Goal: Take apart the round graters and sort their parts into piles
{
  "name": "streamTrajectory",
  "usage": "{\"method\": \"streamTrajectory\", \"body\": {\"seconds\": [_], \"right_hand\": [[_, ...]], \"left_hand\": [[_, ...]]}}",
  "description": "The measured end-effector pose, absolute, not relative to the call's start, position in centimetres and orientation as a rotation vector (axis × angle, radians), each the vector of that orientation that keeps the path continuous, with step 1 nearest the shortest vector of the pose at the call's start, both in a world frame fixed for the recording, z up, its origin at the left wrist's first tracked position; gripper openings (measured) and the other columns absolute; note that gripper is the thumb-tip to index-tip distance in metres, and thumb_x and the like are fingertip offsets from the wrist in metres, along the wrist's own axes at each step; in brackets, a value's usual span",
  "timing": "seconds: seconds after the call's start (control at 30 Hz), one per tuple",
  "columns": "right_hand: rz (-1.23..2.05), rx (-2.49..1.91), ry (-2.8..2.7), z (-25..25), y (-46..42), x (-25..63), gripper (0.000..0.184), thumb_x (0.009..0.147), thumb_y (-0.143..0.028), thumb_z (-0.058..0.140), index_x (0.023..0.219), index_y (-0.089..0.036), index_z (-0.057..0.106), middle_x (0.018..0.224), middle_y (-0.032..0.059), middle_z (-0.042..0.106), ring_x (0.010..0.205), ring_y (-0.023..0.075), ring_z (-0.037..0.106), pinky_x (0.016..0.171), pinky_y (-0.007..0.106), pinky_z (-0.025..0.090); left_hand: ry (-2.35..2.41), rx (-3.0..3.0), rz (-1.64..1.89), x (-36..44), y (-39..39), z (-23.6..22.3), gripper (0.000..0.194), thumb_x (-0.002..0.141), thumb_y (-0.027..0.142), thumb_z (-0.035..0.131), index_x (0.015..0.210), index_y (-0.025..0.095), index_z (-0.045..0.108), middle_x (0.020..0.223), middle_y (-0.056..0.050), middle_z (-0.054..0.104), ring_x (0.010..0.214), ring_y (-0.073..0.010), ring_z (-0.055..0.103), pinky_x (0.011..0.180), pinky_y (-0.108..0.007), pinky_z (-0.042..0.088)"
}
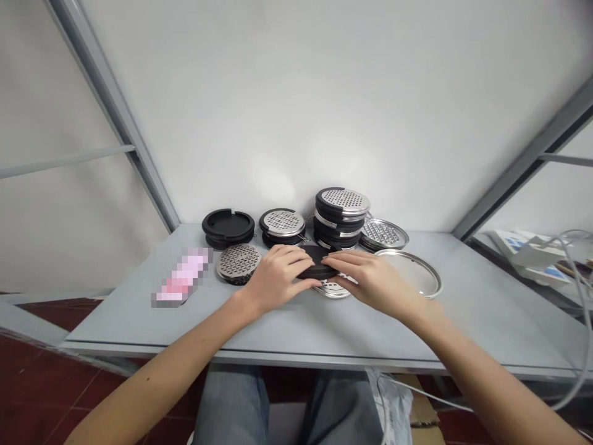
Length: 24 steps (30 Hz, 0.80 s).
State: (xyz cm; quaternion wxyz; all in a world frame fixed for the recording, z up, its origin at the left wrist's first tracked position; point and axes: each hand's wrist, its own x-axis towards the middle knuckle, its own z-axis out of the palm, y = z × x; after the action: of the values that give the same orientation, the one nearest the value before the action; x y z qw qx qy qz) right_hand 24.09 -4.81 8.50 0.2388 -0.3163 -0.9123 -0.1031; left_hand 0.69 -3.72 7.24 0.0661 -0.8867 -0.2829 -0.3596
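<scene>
Nearest, below the front edge of the table (pixel 296 337), denim-covered legs (pixel 238 405) are seen, with a clear plastic bag (pixel 399 402) beside them. Above the tabletop, a round black piece (pixel 317 262) is held between the left hand (pixel 278 278) and the right hand (pixel 370 278). On its left side, the rim is gripped by curled left fingers, laid over the top, with the thumb placed along the near edge. On its right side, the top is pressed by right fingertips, while the thumb is set lower, at the near side. The middle of the piece is left uncovered between the two sets of fingers. A shiny slotted disc (pixel 332 289) is partly hidden beneath the right hand.

To the left of the hands, a perforated grater disc (pixel 238 262) is laid flat, and further left a pink pixelated patch (pixel 183 278) is seen. To the right, a wide metal-rimmed round plate (pixel 412 272) is partly covered by the right hand. Behind, black rings (pixel 228 225), a short grater stack (pixel 283 224), a tall grater stack (pixel 343 216) and a low grater pile (pixel 384 235) are lined up near the wall (pixel 287 111).
</scene>
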Motion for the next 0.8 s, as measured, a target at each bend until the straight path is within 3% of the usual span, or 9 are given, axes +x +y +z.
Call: {"method": "streamTrajectory", "body": {"seconds": [0.1,0.23,0.43,0.57,0.8], "right_hand": [[-0.258,-0.856,-2.428,10.7,-4.5,24.1,0.029,0.086,-0.023,0.059,0.115,-0.021,0.064,0.110,0.0070,0.069,0.097,0.0219,0.067,0.083,0.034,0.055],[-0.115,-0.823,-2.225,13.5,-1.8,23.2,0.027,0.082,-0.029,0.065,0.108,-0.025,0.067,0.106,0.0030,0.070,0.097,0.0206,0.066,0.088,0.034,0.054],[0.026,-0.808,-2.208,14.7,6.0,16.5,0.032,0.080,-0.027,0.064,0.109,-0.015,0.065,0.105,0.0070,0.069,0.096,0.0211,0.064,0.088,0.038,0.050],[-0.017,-0.763,-2.399,13.2,9.9,11.7,0.031,0.081,-0.018,0.060,0.112,-0.014,0.063,0.110,0.0095,0.066,0.101,0.0214,0.060,0.090,0.037,0.046],[-0.108,-0.719,-2.521,9.9,13.4,8.0,0.031,0.081,-0.010,0.058,0.112,-0.013,0.064,0.116,0.0111,0.064,0.110,0.0222,0.053,0.094,0.034,0.041]], "left_hand": [[-1.041,-2.535,-1.324,-3.3,-2.7,8.8,0.030,0.086,0.043,0.059,0.105,0.021,0.065,0.110,-0.006,0.067,0.108,-0.0209,0.060,0.097,-0.037,0.044],[-1.571,-2.042,-1.659,-10.7,1.1,7.6,0.030,0.092,0.037,0.046,0.107,0.019,0.063,0.107,-0.007,0.068,0.100,-0.0199,0.063,0.090,-0.034,0.049],[-1.858,-1.722,-1.650,-15.3,7.2,2.9,0.033,0.087,0.030,0.046,0.113,0.013,0.059,0.113,-0.013,0.064,0.108,-0.0243,0.059,0.096,-0.039,0.045],[-1.860,-1.656,-1.647,-14.9,8.7,1.9,0.034,0.088,0.026,0.040,0.114,0.013,0.057,0.116,-0.014,0.063,0.113,-0.0250,0.056,0.101,-0.040,0.042],[-1.823,-1.840,-1.446,-15.6,9.0,0.4,0.040,0.083,0.020,0.044,0.120,0.011,0.054,0.123,-0.016,0.059,0.118,-0.0284,0.053,0.104,-0.043,0.039]]}}
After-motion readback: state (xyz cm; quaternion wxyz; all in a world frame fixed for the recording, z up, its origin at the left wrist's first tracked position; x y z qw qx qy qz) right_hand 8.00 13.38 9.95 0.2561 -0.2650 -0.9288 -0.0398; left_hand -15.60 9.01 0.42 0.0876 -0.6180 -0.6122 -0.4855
